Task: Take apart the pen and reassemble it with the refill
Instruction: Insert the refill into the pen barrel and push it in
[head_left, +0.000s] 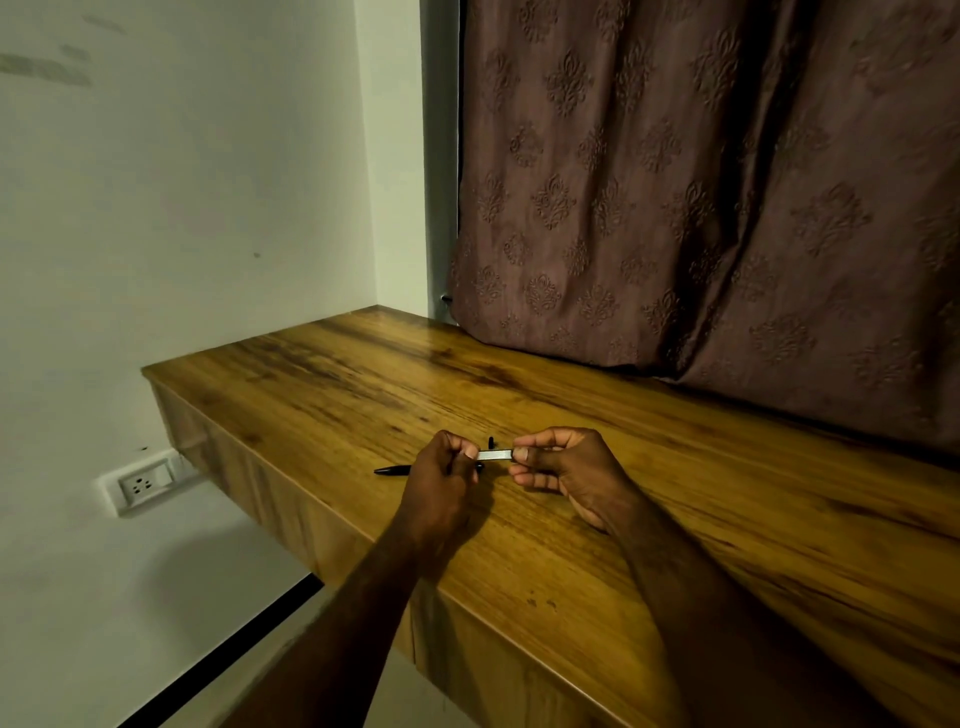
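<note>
A silver pen barrel (494, 455) is held level just above the wooden desk (597, 519), gripped at both ends. My left hand (441, 488) pinches its left end and my right hand (563, 470) pinches its right end. A thin black pen part (392, 471) lies on the desk, sticking out to the left from behind my left hand. A small black piece (491, 442) stands on the desk just behind the barrel. Another dark bit shows under the barrel by my left fingers; I cannot tell what it is.
The desk's front edge (332, 512) runs diagonally down to the right, with a drop to the floor on the left. A brown patterned curtain (701, 208) hangs along the back of the desk. A wall socket (143, 483) sits on the white wall at the left.
</note>
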